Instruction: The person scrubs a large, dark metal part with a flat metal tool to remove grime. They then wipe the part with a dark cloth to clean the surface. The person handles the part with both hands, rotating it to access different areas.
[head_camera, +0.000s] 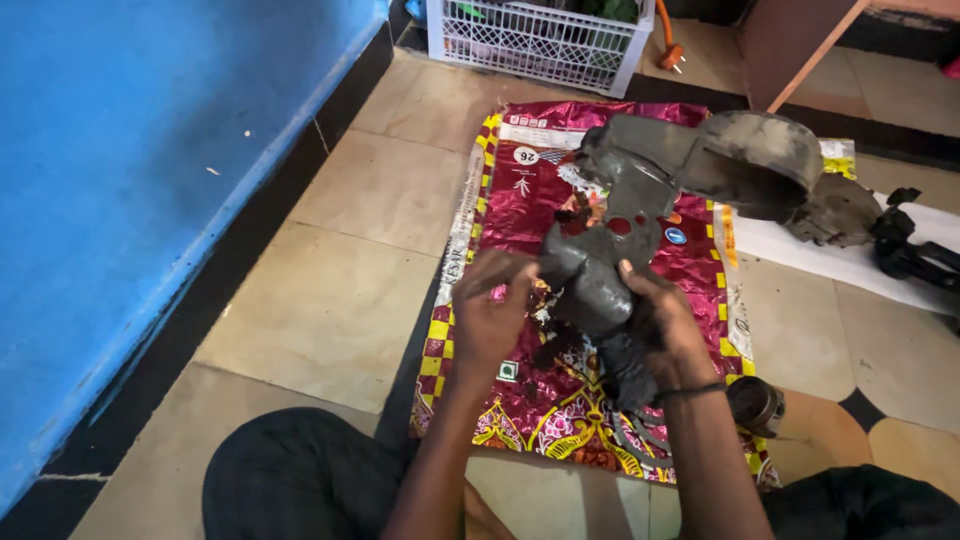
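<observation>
We see both hands raised above the floor (330, 300), gripping a grimy grey machine housing (640, 210): the left hand (490, 315) clasps its lower left edge, the right hand (668, 335) wraps its narrow lower end. Under the hands lies a flattened magenta sack (520, 210) with yellow checked borders, a round white label near its far end and a small blue oval one beside the housing. Beyond the hands stands a white plastic crate (530, 40). To the right hand's side rest dark parts (905, 245) on white sheeting, possibly a motor; just beside the wrist sits a small dark cylinder (757, 403).
</observation>
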